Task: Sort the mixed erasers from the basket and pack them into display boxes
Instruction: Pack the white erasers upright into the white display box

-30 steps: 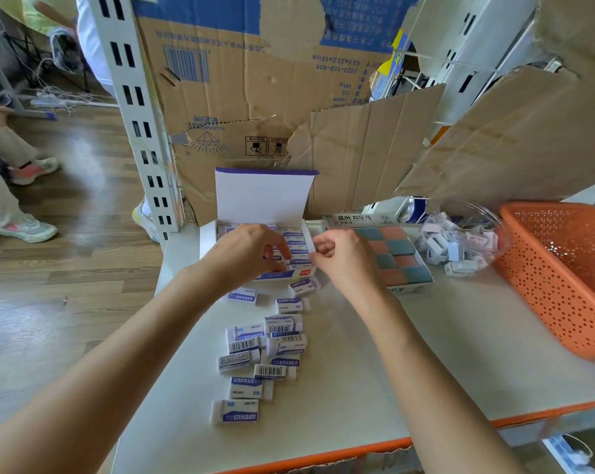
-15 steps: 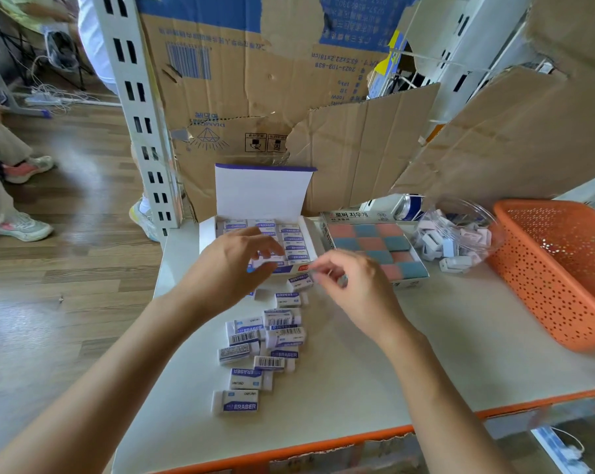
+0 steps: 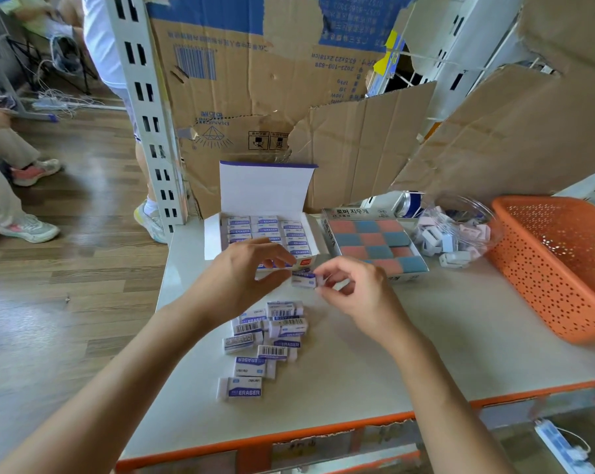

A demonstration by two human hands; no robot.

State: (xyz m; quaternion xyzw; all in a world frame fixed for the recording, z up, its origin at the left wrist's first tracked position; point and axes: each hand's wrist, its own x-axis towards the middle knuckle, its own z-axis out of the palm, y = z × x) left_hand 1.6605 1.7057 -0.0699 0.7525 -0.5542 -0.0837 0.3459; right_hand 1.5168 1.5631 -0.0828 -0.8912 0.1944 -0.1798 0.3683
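My right hand pinches one end of a white and purple eraser just in front of the open white display box. Rows of the same sleeved erasers fill that box. My left hand hovers at the box's front edge with thumb and fingers curved; its thumb tip is at the eraser's other end, and I cannot tell whether it grips. Several loose erasers lie in a pile on the table under my wrists.
A second display box holds pink and blue erasers in a checker pattern. Right of it stand a clear bowl of small pastel erasers and the orange basket. Cardboard sheets wall the back. People sit and stand at left.
Both hands have drawn back from inside the white box to its front edge. My right hand now pinches an eraser there, lifted from the spot just before the box.
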